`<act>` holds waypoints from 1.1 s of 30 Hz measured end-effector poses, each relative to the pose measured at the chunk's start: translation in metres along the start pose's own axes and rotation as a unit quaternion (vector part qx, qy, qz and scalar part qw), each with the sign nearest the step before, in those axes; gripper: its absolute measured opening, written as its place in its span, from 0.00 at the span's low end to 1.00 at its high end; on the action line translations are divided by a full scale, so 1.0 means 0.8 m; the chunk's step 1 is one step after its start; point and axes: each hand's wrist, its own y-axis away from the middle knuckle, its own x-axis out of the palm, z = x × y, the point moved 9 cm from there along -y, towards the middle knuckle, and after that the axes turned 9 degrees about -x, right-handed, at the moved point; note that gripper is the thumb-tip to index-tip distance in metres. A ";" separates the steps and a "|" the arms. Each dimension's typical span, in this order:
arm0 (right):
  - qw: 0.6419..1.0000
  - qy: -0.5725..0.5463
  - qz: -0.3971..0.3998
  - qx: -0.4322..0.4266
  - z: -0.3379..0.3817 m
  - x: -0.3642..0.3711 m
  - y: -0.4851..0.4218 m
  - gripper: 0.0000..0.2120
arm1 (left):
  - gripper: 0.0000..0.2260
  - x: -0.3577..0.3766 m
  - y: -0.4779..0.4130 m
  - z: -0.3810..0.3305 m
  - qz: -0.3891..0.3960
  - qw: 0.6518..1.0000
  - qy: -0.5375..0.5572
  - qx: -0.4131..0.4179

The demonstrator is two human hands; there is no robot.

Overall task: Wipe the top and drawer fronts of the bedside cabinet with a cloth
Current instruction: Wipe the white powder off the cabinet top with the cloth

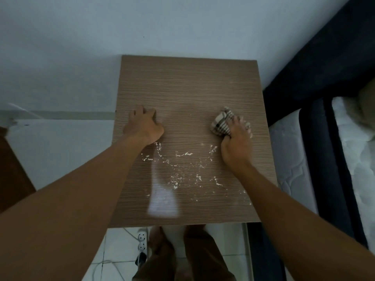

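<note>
Right hand (236, 142) grips the bunched checked cloth (221, 122) at three o'clock on the cabinet top (186, 82), likely lined up to sweep the white crumbs (182, 173) toward six, while the left hand (144, 124), empty and loosely bent, rests at nine, seemingly bracing.

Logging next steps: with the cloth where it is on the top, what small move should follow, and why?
Probably sweep the cloth toward the near edge, through the white specks. The right hand grips it bunched at the right of the top; the specks lie nearer the person, while the far half looks clean.
</note>
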 end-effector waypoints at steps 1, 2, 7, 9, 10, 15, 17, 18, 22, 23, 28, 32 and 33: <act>1.000 0.000 0.008 -0.006 0.010 0.007 0.018 0.27 | 0.26 0.000 0.000 0.000 0.002 1.000 -0.004 0.001; 1.000 -0.002 0.015 -0.013 0.022 0.014 0.037 0.27 | 0.27 0.001 0.000 0.001 0.007 1.000 -0.007 0.001; 0.996 -0.037 0.065 -0.056 0.073 0.052 0.118 0.27 | 0.27 -0.001 0.001 0.000 0.023 1.000 -0.014 0.003; 0.992 -0.054 0.086 -0.078 0.092 0.061 0.145 0.28 | 0.27 -0.001 0.002 0.000 0.030 0.999 -0.021 0.006; 0.990 -0.070 0.085 -0.084 0.101 0.058 0.153 0.28 | 0.27 -0.001 0.002 0.000 0.034 0.999 -0.023 0.006; 0.990 -0.117 -0.008 -0.078 0.115 -0.002 0.110 0.24 | 0.30 -0.002 -0.001 0.001 0.048 0.998 -0.043 0.017; 0.991 -0.107 -0.054 -0.058 0.109 -0.034 0.058 0.23 | 0.31 -0.006 -0.003 0.000 0.047 0.997 -0.053 0.027; 0.991 -0.099 -0.076 -0.050 0.103 -0.047 0.028 0.22 | 0.31 -0.008 -0.005 -0.001 0.045 0.997 -0.054 0.031; 0.989 -0.082 -0.125 -0.017 0.067 -0.078 -0.082 0.21 | 0.31 -0.012 -0.014 -0.004 0.044 0.996 -0.066 0.041; 0.990 -0.070 -0.124 -0.003 0.052 -0.078 -0.105 0.22 | 0.31 -0.013 -0.017 -0.005 0.046 0.996 -0.065 0.043; 0.997 0.022 -0.006 0.069 -0.007 -0.032 -0.178 0.27 | 0.31 -0.014 -0.024 -0.008 0.062 0.994 -0.079 0.043; 0.998 0.051 0.038 -0.023 0.032 0.018 -0.167 0.27 | 0.31 -0.013 -0.027 -0.005 0.076 0.992 -0.090 0.044; 0.997 0.037 0.045 -0.055 0.050 0.028 -0.154 0.28 | 0.31 -0.012 -0.027 -0.005 0.080 0.991 -0.095 0.045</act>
